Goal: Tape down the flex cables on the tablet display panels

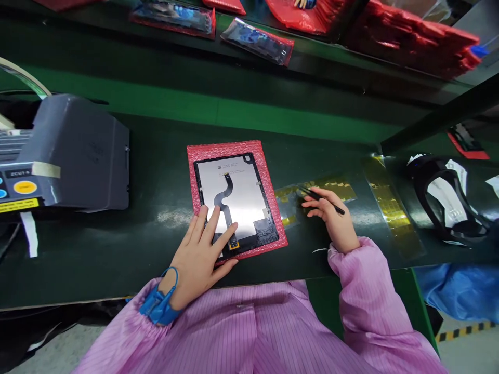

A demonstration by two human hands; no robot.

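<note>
A tablet screen panel (249, 200) lies back side up on a pink bubble-wrap sheet (278, 221). A black flex cable (224, 196) winds down its silver back to a connector near the lower edge. Spread over the panel's lower left, my left hand (202, 244) rests with fingers apart and wears a blue wrist strap (161, 304). My right hand (331, 213) grips black tweezers (322, 200). Their tips meet the strips of yellow film tape (290, 195) stuck to the bench right of the panel; whether they pinch a piece I cannot tell.
A grey tape dispenser (81, 156) stands at the left. More yellow tape (390, 197) runs along the bench at right, beside a black oval holder (448, 202) with white paper. Bagged parts (257, 40) and red bags (409, 39) fill the shelf above.
</note>
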